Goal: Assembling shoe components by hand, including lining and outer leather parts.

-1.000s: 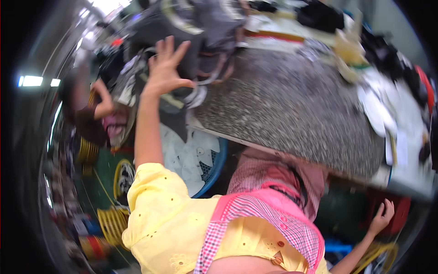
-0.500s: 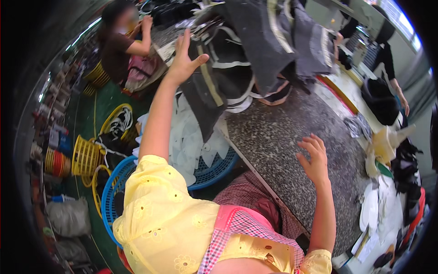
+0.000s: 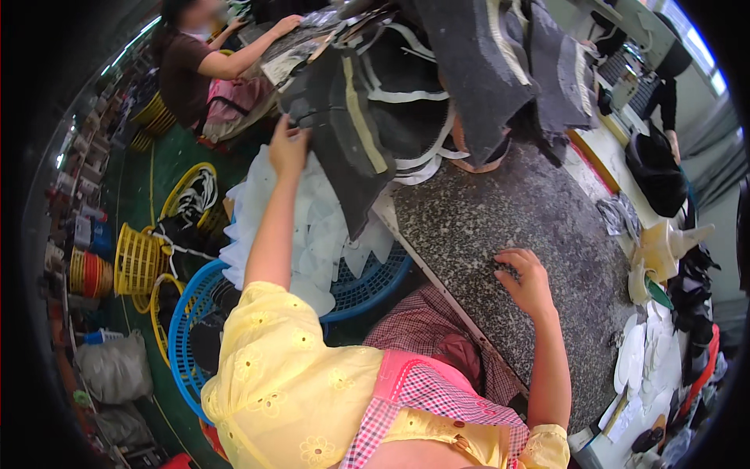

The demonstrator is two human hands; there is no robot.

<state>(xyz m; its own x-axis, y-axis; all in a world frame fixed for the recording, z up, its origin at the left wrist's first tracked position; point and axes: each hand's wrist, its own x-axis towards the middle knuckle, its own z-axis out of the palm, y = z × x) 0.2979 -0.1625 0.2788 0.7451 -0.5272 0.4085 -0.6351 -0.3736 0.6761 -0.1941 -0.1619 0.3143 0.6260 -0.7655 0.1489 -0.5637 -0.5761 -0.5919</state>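
My left hand (image 3: 289,150) is beside the left edge of the stacked dark grey fabric pieces (image 3: 332,125), thumb and fingers slightly apart. I see nothing held in it; whether a fingertip touches the edge I cannot tell. The pieces carry pale strips and hang over the table's left side. Beneath that hand, translucent white cut pieces (image 3: 316,250) fill a blue basket (image 3: 373,295). My right hand (image 3: 526,281) hovers over or rests on the speckled tabletop (image 3: 469,215), its fingers loosely curved and apart, with nothing visible in them.
A co-worker (image 3: 191,74) sits at the far left. Yellow baskets (image 3: 137,262) stand on the green floor, one holding black-and-white items. Along the right are a cream-coloured container (image 3: 660,250), white flat pieces (image 3: 633,359) and a black bundle (image 3: 655,176). Another person's arm shows far right.
My left hand has drawn back and down from over the dark pieces to their left edge. My right hand has lowered slightly and its fingers have curled. The co-worker's arm now reaches forward.
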